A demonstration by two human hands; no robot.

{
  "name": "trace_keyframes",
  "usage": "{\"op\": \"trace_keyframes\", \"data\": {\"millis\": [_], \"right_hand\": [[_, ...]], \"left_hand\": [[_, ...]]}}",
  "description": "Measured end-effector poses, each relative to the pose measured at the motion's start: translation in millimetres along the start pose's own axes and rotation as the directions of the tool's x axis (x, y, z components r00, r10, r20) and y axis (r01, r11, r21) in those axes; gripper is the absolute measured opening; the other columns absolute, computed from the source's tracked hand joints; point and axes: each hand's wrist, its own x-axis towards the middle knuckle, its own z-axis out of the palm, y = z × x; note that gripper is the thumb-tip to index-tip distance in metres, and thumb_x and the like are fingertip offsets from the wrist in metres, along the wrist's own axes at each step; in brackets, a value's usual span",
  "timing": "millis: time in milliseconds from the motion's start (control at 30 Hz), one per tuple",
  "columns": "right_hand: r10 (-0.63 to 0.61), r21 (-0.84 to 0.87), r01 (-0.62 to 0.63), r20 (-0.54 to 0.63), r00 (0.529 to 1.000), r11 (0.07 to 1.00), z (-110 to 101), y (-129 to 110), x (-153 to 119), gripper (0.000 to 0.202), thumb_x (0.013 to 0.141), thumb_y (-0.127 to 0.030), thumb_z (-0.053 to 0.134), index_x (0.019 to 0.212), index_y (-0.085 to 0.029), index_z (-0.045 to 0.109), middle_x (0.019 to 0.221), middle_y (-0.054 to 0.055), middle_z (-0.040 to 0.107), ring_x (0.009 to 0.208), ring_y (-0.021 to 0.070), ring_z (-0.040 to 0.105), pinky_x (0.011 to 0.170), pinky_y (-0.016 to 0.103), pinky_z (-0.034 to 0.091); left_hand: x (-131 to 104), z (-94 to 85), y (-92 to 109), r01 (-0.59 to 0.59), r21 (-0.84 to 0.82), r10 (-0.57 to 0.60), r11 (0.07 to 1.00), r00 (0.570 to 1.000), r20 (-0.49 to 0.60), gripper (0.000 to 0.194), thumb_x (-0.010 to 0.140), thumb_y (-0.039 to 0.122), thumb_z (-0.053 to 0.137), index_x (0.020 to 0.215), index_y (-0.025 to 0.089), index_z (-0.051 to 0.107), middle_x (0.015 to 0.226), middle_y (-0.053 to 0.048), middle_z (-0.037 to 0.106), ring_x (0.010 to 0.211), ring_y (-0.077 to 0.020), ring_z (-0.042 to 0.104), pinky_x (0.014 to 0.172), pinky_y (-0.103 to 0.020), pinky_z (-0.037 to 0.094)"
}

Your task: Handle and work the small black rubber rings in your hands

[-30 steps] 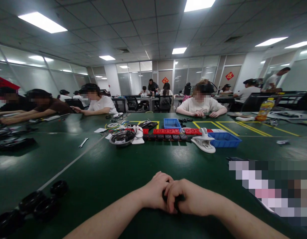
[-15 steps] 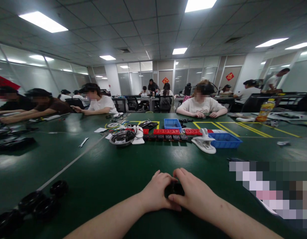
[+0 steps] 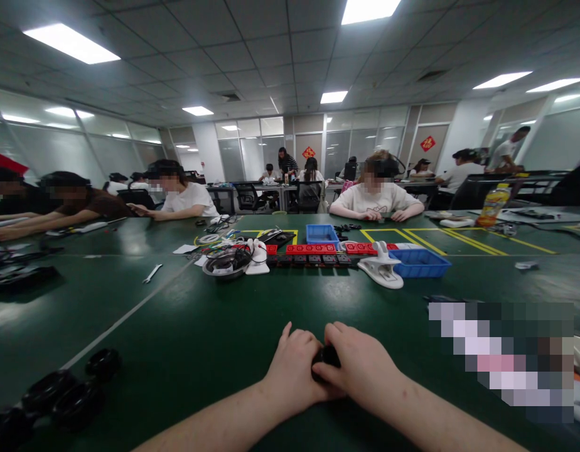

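Note:
Between both hands, low over the green table (image 3: 233, 307), is a small black round part (image 3: 329, 356), mostly covered by fingers. My left hand (image 3: 294, 367) is closed around its left side. From the right, my right hand (image 3: 365, 361) grips it with the thumb across the near side and the fingers curled over the far side. Its underside is hidden, and I cannot tell whether it rests on the table. Several glossy black ring-shaped parts (image 3: 78, 403) lie at the lower left, apart from my hands.
Ahead stand a metal bowl of cables (image 3: 224, 267), a red power strip (image 3: 313, 249), a white clamp (image 3: 381, 270) and a blue bin (image 3: 419, 262). A wrench (image 3: 152, 274) lies to the left. A drink bottle (image 3: 493, 206) stands at right. A person (image 3: 377, 194) sits opposite.
My hands have closed in further around the black part, so less of it shows, and my right thumb now lies across it. The whole view has shifted slightly.

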Motion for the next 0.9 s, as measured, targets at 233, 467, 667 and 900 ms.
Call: {"op": "trace_keyframes", "data": {"millis": [233, 467, 667, 900], "right_hand": [[-0.156, 0.067, 0.152, 0.059, 0.986, 0.986, -8, 3, 1, 0.019, 0.069, -0.022, 0.062, 0.086, -0.016, 0.059, 0.089, 0.007, 0.057, 0.082, 0.0216, 0.054, 0.072, 0.033, 0.043], [-0.457, 0.407, 0.378, 0.114, 0.882, 0.832, -15, 20, 4, 0.034, 0.068, -0.003, 0.052, 0.095, -0.021, 0.062, 0.098, 0.002, 0.062, 0.093, 0.0171, 0.056, 0.084, 0.030, 0.042], [-0.527, 0.591, 0.403, 0.044, 0.849, 0.699, 1, 24, 11, 0.027, 0.064, -0.001, 0.046, 0.072, -0.021, 0.063, 0.084, -0.004, 0.067, 0.086, 0.0130, 0.060, 0.102, 0.039, 0.024], [-0.233, 0.703, 0.380, -0.300, 0.925, 0.601, 26, 34, 18, 0.016, 0.072, -0.017, 0.045, 0.080, -0.020, 0.060, 0.083, 0.000, 0.065, 0.084, 0.0180, 0.059, 0.098, 0.047, 0.024]], "left_hand": [[6, -3.4, -16, -0.110, -0.043, 0.112, 0.993, 0.993, 0.045, 0.042, 0.057, 0.042, 0.069, 0.092, 0.021, 0.060, 0.094, -0.002, 0.053, 0.092, -0.0223, 0.048, 0.096, -0.043, 0.030], [13, -15.2, -39, -0.241, -0.168, 0.272, 0.956, 0.942, 0.196, 0.041, 0.059, 0.045, 0.071, 0.095, 0.027, 0.062, 0.110, -0.002, 0.046, 0.106, -0.0230, 0.041, 0.091, -0.035, 0.036], [14, -10.1, -40, -0.280, -0.139, 0.302, 0.950, 0.937, 0.177, 0.044, 0.060, 0.043, 0.071, 0.100, 0.028, 0.060, 0.112, -0.002, 0.046, 0.106, -0.0234, 0.041, 0.093, -0.036, 0.034], [13, -13.3, -38, -0.207, -0.153, 0.232, 0.966, 0.957, 0.174, 0.068, 0.056, 0.051, 0.071, 0.115, 0.025, 0.050, 0.114, -0.005, 0.048, 0.109, -0.0250, 0.041, 0.096, -0.039, 0.033]]}}
